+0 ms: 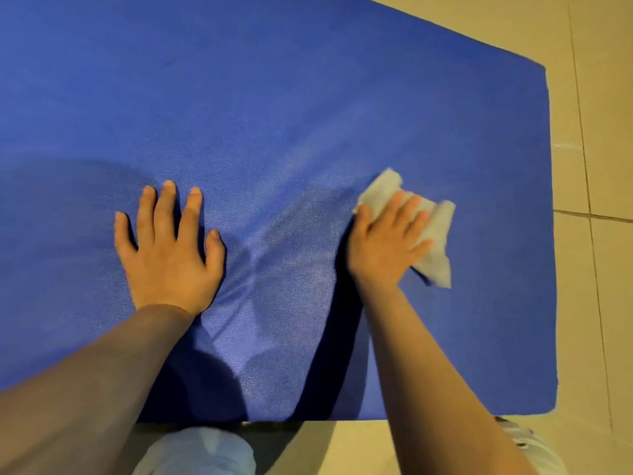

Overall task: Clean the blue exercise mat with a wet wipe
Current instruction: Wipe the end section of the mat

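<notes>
Nearest the camera, at the bottom edge: a knee in pale blue fabric over the beige tiled floor, just short of the mat's near edge. To the right of it, part of a light shoe, blurred. Beyond, spread flat on the floor: blue exercise mat, right edge and both right corners in view, long axis apparently running off to the left past the frame, though full length not visible. Surface creased and slightly puckered between the two arms.

Left hand: palm down on the mat, fingers straight and spread, pressing the surface, holding nothing. Right hand: palm down near the mat's right edge, fingers straight and slightly fanned, pressing a crumpled pale wet wipe flat against the mat. Wipe lying under the fingers and sticking out beyond the fingertips toward the right edge and the far side; longer dimension slanted from upper left to lower right. No containers in view.
</notes>
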`<state>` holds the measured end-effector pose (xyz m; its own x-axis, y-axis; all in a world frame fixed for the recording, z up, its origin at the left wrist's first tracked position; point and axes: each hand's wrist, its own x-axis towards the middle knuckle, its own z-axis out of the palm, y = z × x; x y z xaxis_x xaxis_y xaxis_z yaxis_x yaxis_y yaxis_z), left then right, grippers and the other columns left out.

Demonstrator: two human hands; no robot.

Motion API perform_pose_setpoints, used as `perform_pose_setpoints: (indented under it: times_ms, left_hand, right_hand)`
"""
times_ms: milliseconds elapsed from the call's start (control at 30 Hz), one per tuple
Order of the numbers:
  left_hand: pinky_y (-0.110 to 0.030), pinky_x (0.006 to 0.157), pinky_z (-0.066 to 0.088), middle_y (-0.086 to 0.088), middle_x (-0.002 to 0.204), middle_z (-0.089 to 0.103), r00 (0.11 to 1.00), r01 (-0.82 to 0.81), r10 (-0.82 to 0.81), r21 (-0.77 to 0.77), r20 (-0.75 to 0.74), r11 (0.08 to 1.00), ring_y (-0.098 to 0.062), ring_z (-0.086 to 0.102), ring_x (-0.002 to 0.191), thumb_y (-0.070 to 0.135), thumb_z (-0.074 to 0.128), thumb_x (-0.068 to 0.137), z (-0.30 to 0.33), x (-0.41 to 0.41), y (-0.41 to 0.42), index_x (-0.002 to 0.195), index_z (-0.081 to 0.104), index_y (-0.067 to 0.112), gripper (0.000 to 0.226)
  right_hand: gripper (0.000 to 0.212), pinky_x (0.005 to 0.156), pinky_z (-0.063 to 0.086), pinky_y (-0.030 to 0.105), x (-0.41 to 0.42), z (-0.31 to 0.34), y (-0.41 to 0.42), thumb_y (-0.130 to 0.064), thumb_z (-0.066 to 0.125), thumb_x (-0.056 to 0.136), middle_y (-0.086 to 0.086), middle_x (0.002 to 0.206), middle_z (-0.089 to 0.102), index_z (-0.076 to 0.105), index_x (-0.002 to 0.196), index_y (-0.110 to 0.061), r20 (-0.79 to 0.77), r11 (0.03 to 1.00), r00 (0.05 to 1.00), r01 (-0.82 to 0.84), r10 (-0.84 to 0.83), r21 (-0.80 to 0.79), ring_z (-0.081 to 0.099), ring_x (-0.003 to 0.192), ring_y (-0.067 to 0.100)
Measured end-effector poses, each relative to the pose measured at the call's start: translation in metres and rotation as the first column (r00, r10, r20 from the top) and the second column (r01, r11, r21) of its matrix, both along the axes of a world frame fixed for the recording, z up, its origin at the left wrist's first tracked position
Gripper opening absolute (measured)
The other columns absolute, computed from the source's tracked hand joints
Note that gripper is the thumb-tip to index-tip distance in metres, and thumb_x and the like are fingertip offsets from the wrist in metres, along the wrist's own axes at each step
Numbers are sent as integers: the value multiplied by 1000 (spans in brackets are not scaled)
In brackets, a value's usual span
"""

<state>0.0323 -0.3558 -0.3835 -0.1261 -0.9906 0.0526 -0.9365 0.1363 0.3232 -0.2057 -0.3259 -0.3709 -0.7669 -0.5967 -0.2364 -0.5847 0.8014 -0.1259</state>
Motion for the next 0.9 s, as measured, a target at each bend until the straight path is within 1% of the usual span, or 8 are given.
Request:
perform_pose_setpoints:
  times_ms: [100,200,300,367,533,667,800,900]
  left_hand:
    - [-60,117,7,-17,156,33,1000,4,-4,-4,5,1000,-35,20,149,43,32,95,0,0,0,148,42,12,62]
    - [-60,116,8,-17,156,35,1000,1,-1,-10,2,1000,-35,21,148,43,32,94,-1,0,0,148,43,12,62]
    - [-60,116,9,-17,156,35,1000,-2,2,-16,3,1000,-35,21,148,43,32,95,-2,1,0,148,43,13,62]
    - [-60,116,9,-18,155,35,1000,0,0,-21,6,1000,-35,22,148,43,32,95,-3,1,0,148,43,13,62]
    - [-61,116,10,-17,155,36,1000,3,-3,-25,12,1000,-35,23,148,42,33,95,-4,1,0,148,43,13,61]
    - [-60,116,10,-17,155,36,1000,0,0,-23,11,1000,-35,23,148,42,32,95,-4,2,0,147,44,13,61]
    - [-60,116,10,-17,155,37,1000,3,-3,-27,13,1000,-35,24,147,42,32,95,-4,1,0,147,44,13,61]
    - [-59,116,10,-17,155,37,1000,3,-2,-27,15,1000,-36,24,147,42,32,95,-4,2,-1,147,44,13,61]
  right_hand:
    - [68,116,-7,56,51,-4,8,-53,17,99,5,165,0,8,157,-18,37,964,965,-255,258,-72,-6,151,28]
    - [67,117,0,53,63,-3,33,-52,24,97,8,161,23,30,153,-17,17,878,889,-450,458,-163,14,150,30]
    - [63,119,6,46,34,-2,58,-56,31,97,2,160,28,35,152,-23,3,786,797,-594,603,-171,18,149,23]
    - [70,119,7,46,10,1,69,-64,31,93,-2,161,24,32,153,-27,-7,807,817,-571,577,-152,16,150,20]
    - [90,119,-1,49,-22,9,74,-79,26,80,-8,164,8,20,155,-30,39,930,932,-354,359,-101,4,151,16]
    - [89,118,-9,50,-13,7,71,-79,21,80,-11,164,2,14,156,-33,49,951,953,-294,300,-99,-3,151,13]
    - [88,118,-7,55,6,6,64,-74,11,82,-7,165,0,9,157,-28,70,972,972,-216,223,-94,-5,151,17]
    - [84,117,-4,58,32,4,66,-69,14,87,-1,165,5,14,157,-23,60,957,959,-270,277,-103,-1,152,23]
